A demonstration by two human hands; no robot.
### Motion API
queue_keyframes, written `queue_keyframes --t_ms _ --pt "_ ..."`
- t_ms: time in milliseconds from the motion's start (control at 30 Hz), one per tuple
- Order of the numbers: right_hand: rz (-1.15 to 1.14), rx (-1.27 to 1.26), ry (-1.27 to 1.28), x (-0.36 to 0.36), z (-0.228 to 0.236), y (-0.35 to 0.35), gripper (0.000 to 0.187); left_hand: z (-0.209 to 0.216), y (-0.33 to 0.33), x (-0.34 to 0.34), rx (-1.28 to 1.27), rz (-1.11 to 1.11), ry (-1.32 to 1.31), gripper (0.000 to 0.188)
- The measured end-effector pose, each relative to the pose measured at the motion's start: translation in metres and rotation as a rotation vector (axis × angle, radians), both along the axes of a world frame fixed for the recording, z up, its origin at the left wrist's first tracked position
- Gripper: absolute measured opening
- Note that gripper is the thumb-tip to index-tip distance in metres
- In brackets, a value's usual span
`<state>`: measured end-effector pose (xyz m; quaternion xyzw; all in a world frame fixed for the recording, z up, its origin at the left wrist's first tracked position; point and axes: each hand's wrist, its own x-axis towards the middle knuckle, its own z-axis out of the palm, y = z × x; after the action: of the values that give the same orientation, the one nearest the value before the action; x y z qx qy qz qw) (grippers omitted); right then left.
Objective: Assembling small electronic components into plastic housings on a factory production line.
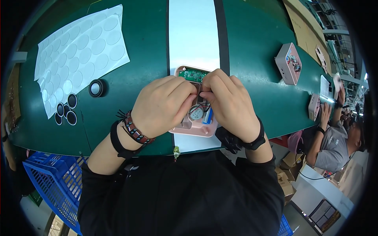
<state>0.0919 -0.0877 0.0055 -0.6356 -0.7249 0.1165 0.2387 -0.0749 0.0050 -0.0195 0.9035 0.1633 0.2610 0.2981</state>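
A pink plastic housing (pixel 201 131) lies open in front of me, its inside facing up. A green circuit board (pixel 190 74) sits at its far end. Nearer to me are a round silver part (pixel 195 113), thin wires and a blue block (pixel 207 117). My left hand (pixel 162 103) reaches in from the left, fingers closed in a pinch over the housing's middle. From the right, my right hand (pixel 232 107) pinches close beside it, near a dark piece. The fingers hide what each one grips.
Sheets of round clear stickers (pixel 84 51) cover the left side, beside a black round speaker (pixel 97 88) and several black rings (pixel 71 118). Another pink housing (pixel 288 63) stands at right, where a co-worker (pixel 336 141) handles one. Blue crates (pixel 55 185) stand below left.
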Motion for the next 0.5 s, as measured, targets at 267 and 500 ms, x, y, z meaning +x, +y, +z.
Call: queue_keyframes --t_ms 267,500 --pt "-0.099 0.140 -0.049 -0.006 0.002 -0.003 0.024 0.001 -0.001 -0.001 -0.178 0.003 -0.058 0.009" --pt "0.123 0.255 -0.181 0.007 -0.012 -0.009 0.022 0.006 -0.006 -0.003 -0.028 0.075 0.012 0.008"
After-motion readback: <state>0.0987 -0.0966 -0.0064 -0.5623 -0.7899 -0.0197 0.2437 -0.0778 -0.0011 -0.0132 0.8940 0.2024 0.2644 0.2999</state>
